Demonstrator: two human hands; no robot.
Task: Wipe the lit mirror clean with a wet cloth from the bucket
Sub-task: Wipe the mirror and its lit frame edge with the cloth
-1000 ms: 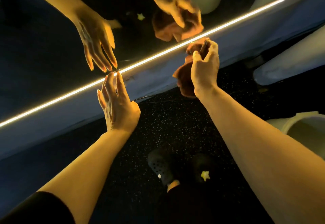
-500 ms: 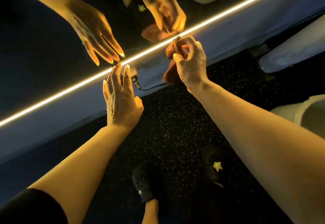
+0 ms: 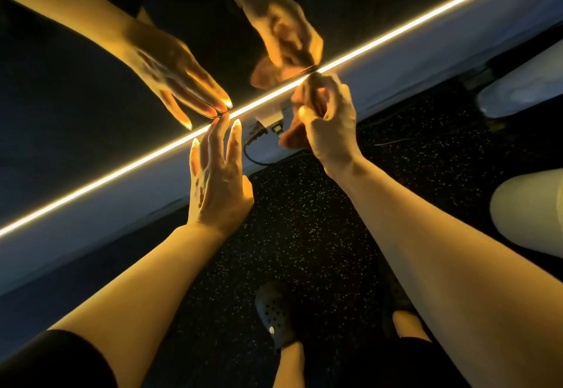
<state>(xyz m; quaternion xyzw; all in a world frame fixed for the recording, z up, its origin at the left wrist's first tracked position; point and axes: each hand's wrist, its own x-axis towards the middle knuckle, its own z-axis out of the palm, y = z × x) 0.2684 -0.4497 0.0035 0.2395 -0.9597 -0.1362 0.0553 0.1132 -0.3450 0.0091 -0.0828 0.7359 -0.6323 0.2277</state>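
Hands meet a mirror (image 3: 91,89) whose glowing edge runs from 8 o'clock to 2 o'clock. Right hand (image 3: 329,125) grips the cloth (image 3: 291,137) against that edge. Left hand (image 3: 217,171), fingers straight, touches it at the cloth's 9 o'clock.

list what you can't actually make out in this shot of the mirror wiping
Head view only:
- cloth: mostly hidden behind the right hand; wetness unreadable.
- bucket: cut by the right edge; contents unseen.
- mirror glass: dark, so smears don't show.
- left hand fingertips: glare hides contact.
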